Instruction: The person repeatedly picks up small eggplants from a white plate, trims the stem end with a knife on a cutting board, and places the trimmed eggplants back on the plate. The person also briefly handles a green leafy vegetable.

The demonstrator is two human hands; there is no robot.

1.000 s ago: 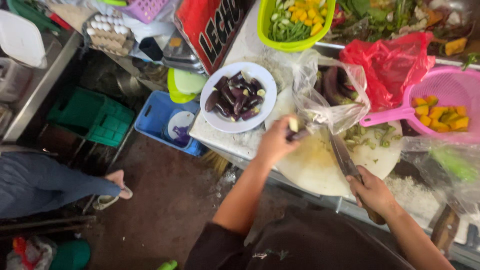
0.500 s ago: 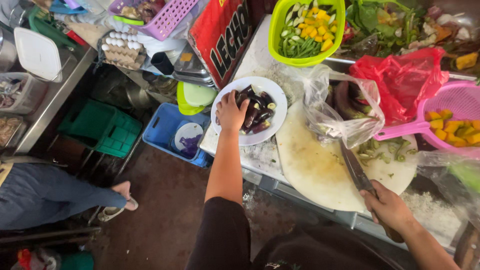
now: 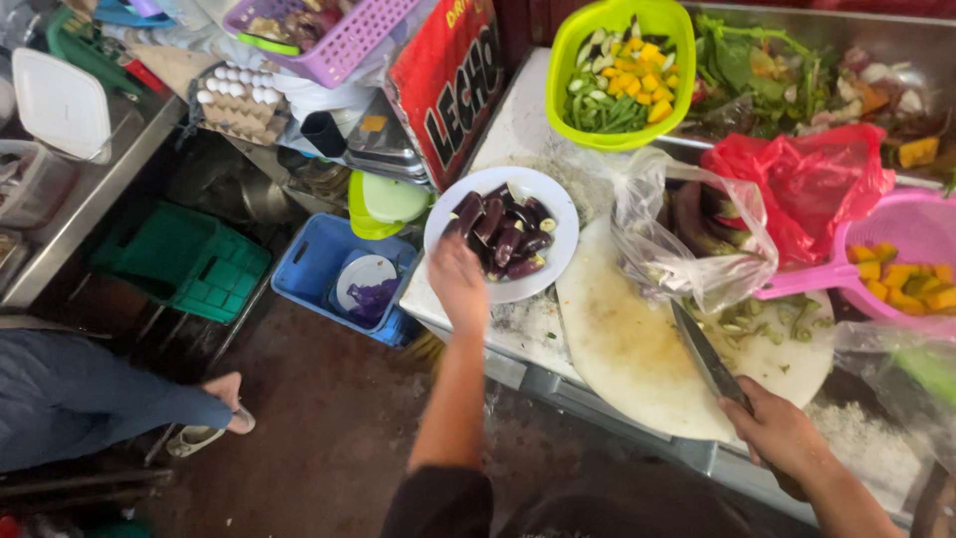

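Eggplant pieces [image 3: 503, 234] on white plate [image 3: 560, 267]

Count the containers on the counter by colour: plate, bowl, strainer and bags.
White plate of eggplant pieces: 1
Green bowl of cut vegetables: 1
Pink strainer of yellow chunks: 1
Red plastic bag: 1
Clear plastic bag: 1
Total: 5

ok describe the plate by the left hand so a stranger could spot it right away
Start at the round pale cutting board. Just left of it, touching its edge, sits a white plate of purple eggplant pieces, with the left hand at its near rim. Its neighbours are coloured plastic.
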